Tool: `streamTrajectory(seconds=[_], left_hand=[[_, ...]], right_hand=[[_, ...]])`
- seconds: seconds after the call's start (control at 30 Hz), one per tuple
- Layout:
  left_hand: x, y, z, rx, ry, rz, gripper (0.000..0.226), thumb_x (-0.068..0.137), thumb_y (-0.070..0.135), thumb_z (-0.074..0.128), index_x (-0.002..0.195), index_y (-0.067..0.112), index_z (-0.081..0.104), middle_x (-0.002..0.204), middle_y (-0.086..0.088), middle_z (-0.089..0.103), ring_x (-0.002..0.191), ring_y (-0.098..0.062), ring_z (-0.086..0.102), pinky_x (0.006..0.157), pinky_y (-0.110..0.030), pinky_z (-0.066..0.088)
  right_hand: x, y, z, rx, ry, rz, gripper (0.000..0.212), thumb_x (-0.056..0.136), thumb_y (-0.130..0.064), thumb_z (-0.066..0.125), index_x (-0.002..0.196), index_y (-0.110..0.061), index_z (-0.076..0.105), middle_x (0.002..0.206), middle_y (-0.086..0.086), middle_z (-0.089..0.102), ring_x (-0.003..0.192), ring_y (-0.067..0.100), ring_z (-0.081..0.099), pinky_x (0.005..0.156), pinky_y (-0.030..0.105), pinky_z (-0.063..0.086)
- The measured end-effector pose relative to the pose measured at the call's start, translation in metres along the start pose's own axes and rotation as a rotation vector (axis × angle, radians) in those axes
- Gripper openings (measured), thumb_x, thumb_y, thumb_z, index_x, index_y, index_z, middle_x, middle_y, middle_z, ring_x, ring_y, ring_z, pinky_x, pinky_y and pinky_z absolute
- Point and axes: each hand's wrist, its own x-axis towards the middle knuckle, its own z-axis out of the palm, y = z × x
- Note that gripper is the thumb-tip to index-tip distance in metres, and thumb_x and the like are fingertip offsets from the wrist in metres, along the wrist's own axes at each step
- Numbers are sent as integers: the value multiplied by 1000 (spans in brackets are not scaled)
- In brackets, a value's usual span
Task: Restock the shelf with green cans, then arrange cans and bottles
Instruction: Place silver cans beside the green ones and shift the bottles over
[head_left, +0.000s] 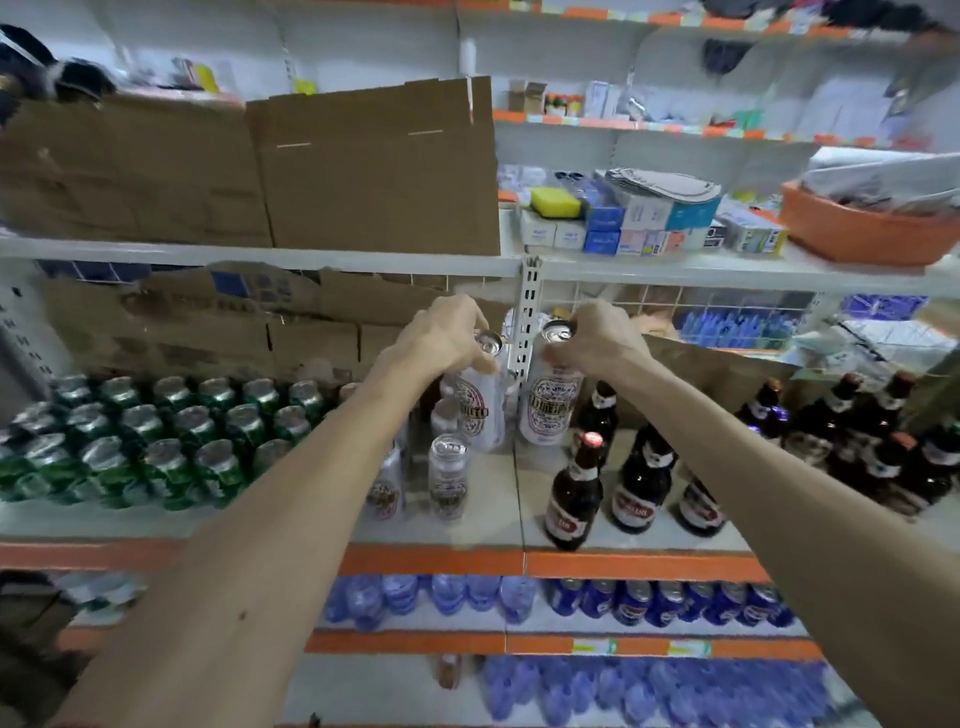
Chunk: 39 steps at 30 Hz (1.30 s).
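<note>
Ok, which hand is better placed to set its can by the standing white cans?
Left. The left hand grips the left can right behind the standing white cans; the right hand holds the right can beyond the shelf post, beside the brown bottles.

Green cans (156, 447) in rows left, 2 white cans (550, 410) aloft, brown bottles (644, 483) right.

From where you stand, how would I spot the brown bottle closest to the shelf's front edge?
Look at the shelf with the orange front strip, green cans on its left, brown bottles on its right. The bottle stands just right of the white cans in the middle. It is the leftmost front bottle and stands furthest forward, red cap showing.
</note>
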Motion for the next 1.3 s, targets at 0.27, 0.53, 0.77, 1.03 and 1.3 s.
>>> streamTrajectory(seconds=[0.27, 0.53, 0.77, 1.03, 1.3], left_hand=[[72, -3, 37, -12, -72, 33, 56, 73, 31, 85, 123, 13, 66, 125, -4, 67, 102, -19, 64, 94, -38, 49], [128, -19, 96, 89, -134, -83, 56, 72, 38, 84, 119, 13, 67, 122, -4, 67, 108, -26, 64, 93, -43, 49], [143, -38, 139, 217, -190, -119, 38, 70, 42, 82, 87, 14, 63, 92, -4, 66, 88, -30, 62, 73, -38, 45], [149, -47, 155, 233, -207, -122, 39, 69, 43, 83, 77, 15, 57, 87, -5, 60, 84, -30, 54, 72, -41, 47], [147, -47, 162, 232, -219, -133, 33, 72, 40, 81, 80, 13, 63, 86, -5, 63, 82, -30, 58, 69, -35, 42]], right_hand=[[54, 32, 21, -4, -62, 91, 35, 81, -34, 79, 73, -10, 55, 71, 2, 60, 69, 21, 58, 61, 31, 46], [102, 75, 65, -52, -207, 47, 36, 78, -34, 79, 90, -7, 59, 91, 6, 65, 85, 26, 62, 74, 36, 53], [110, 95, 102, -74, -346, 42, 39, 75, -25, 80, 62, -20, 43, 66, -2, 52, 73, 25, 56, 63, 30, 40], [115, 103, 123, -170, -443, 36, 29, 74, -23, 79, 80, -9, 54, 86, 6, 56, 77, 25, 54, 62, 28, 39], [116, 112, 130, -175, -461, 43, 37, 76, -19, 78, 63, -13, 43, 75, 4, 52, 75, 24, 54, 60, 27, 38]])
